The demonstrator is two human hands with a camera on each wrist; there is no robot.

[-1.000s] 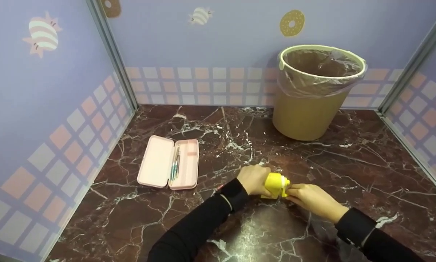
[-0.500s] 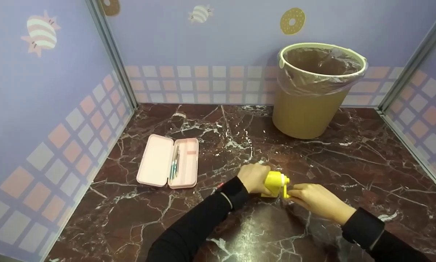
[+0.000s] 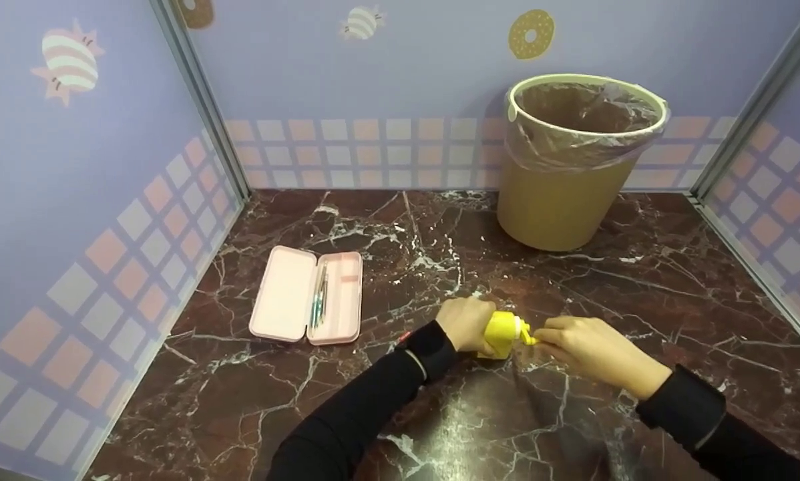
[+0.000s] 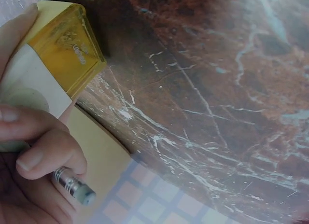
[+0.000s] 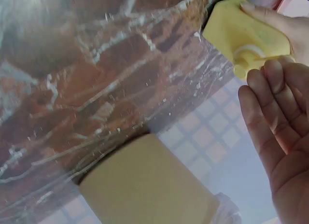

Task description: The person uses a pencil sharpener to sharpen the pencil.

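A yellow hand-crank pencil sharpener (image 3: 499,335) is close over the marble-patterned table, gripped by my left hand (image 3: 465,324). In the left wrist view, its clear yellow shavings drawer (image 4: 72,50) faces the camera. A pencil (image 4: 75,186) pokes out between the left fingers, eraser end outward; the hand hides most of its shaft. On the sharpener's other side, my right hand (image 3: 593,351) pinches the small yellow crank (image 3: 529,336) between thumb and fingers. The right wrist view has the crank (image 5: 263,63) right at those fingertips.
An open pink pencil case (image 3: 336,300) with several slim pencils or brushes lies to the left. A tan waste bin (image 3: 553,207) with a plastic liner stands at the back right. White crumbs dot the table (image 3: 400,401). Patterned panels (image 3: 373,80) enclose the back and sides.
The crank has swung from pointing down to nearly level, with my right hand rising and shifting slightly right along with it. The left hand keeps the sharpener in about the same place.
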